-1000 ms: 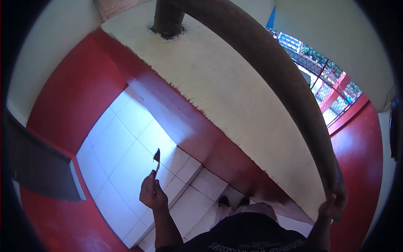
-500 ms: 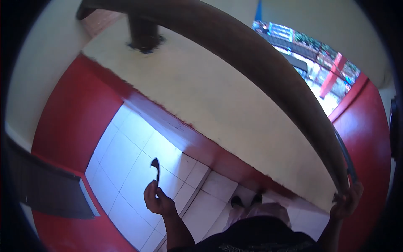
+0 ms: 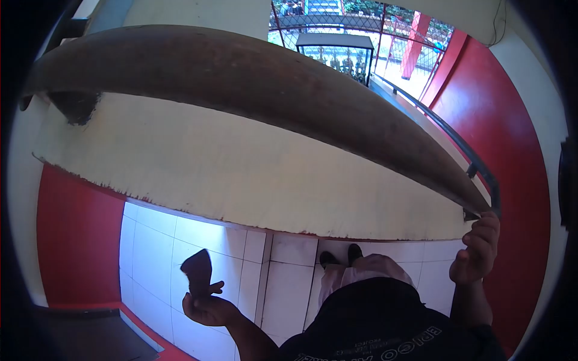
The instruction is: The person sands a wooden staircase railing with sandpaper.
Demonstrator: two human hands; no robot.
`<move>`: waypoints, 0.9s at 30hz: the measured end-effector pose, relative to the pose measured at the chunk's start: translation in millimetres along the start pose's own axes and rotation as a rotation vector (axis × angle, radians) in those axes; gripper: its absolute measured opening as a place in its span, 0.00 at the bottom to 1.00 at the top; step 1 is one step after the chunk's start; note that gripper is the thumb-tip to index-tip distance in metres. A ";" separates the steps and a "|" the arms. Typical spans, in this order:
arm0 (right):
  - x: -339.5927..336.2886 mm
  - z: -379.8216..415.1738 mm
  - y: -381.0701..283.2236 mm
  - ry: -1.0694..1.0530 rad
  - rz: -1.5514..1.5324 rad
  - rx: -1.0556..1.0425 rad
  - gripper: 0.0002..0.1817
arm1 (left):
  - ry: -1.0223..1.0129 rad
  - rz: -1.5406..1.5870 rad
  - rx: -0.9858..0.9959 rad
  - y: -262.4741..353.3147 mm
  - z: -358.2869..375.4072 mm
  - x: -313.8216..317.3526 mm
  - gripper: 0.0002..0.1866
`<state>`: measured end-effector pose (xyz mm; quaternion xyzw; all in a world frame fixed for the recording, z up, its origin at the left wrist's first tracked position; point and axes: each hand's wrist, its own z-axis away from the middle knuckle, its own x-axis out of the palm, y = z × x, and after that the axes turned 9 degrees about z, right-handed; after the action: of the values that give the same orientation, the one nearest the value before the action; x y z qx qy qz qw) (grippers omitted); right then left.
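My left hand (image 3: 208, 310) is closed on a thin, stiff, dark brown sheet (image 3: 198, 274) that looks like sandpaper. The sheet stands up from the fingers, slightly bent, above the tiled floor. A thick brown handrail (image 3: 241, 75) arches across the view over a cream-topped low wall (image 3: 241, 168). At the rail's right end is my right hand (image 3: 478, 249), its fingertips touching or just beside the tip. Its fingers are loosely curled, with the thumb apart and nothing visible in the palm.
White floor tiles (image 3: 150, 240) with a step edge (image 3: 265, 277) lie below the wall. A thinner dark metal rail (image 3: 445, 126) runs along the red wall (image 3: 512, 120) at right. Beyond are a glass-sided case (image 3: 334, 51) and a mesh fence. A dark panel (image 3: 90, 331) is at lower left.
The view has turned, so the handrail lies flatter across it. My left hand's sheet now shows its broad face instead of its edge. My right hand's fingers have loosened at the rail's end.
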<state>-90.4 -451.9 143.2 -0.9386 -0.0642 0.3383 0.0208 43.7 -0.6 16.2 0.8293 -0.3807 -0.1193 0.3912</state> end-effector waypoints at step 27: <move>-0.7 73.5 49.9 0.285 -0.142 0.278 0.08 | -0.170 0.112 0.447 113.5 -71.0 86.1 0.20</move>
<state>-132.5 -501.8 83.0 -0.9583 -0.0791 0.2052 0.1826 76.5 -69.2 156.0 0.8598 -0.4747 -0.0795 0.1706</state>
